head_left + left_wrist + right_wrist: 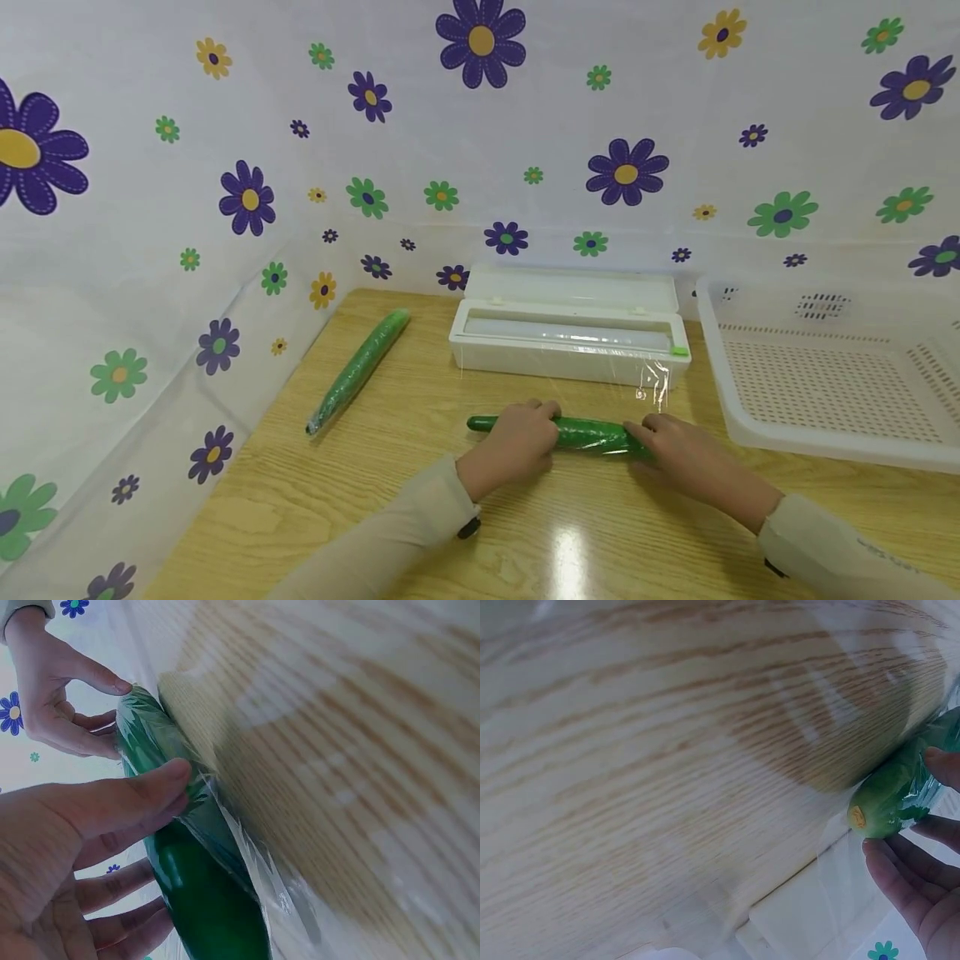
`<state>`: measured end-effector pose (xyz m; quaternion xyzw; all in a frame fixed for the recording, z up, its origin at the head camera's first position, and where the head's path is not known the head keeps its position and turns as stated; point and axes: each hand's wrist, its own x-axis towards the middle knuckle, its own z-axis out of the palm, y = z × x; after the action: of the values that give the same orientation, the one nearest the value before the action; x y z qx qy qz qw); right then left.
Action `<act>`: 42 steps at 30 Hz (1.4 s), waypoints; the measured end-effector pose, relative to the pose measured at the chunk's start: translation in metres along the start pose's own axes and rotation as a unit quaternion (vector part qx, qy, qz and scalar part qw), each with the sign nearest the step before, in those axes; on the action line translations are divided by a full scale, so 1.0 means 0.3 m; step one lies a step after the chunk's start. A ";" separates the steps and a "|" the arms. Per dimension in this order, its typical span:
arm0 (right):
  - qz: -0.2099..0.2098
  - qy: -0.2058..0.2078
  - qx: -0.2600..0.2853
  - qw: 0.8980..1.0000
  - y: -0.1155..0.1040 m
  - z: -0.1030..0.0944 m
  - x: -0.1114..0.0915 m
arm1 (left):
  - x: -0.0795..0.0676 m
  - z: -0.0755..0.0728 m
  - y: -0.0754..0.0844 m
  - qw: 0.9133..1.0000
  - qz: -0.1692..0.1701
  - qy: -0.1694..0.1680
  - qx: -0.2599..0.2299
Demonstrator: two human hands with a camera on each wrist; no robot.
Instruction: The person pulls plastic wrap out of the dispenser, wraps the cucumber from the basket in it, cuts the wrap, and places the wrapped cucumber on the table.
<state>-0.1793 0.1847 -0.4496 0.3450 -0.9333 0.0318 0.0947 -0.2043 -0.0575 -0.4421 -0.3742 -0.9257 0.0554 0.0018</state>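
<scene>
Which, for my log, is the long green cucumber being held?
The cucumber before the white rectangular box, in the left grip and right grip; the other cucumber lies untouched, farther left.

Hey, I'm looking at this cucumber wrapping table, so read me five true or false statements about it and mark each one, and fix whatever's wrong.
1. The left hand and right hand grip the same cucumber. True.
2. The cling film dispenser's lid is shut. False: the lid is open, showing the film roll inside.
3. Another cucumber lies left of the cling film dispenser in the head view. True.
4. The white plastic basket is left of the dispenser. False: the basket is on its right in the head view.
5. The gripped cucumber has no film on it. False: clear film covers part of it.
</scene>
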 end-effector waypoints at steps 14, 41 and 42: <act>0.017 0.011 0.016 1.000 0.003 0.006 0.010 | 0.021 -0.026 -0.072 0.991 0.005 -0.016 -0.131; 0.101 -0.012 0.159 0.982 0.039 0.012 0.049 | 0.062 0.048 -0.158 0.986 0.145 0.063 -0.048; 0.106 -0.015 0.161 0.981 0.039 0.013 0.050 | 0.063 0.048 -0.156 0.986 0.153 0.063 -0.035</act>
<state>-0.1987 0.1836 -0.4502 0.2552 -0.9486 0.1861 0.0199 -0.2510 -0.0794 -0.4522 -0.5136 -0.8572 -0.0009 0.0383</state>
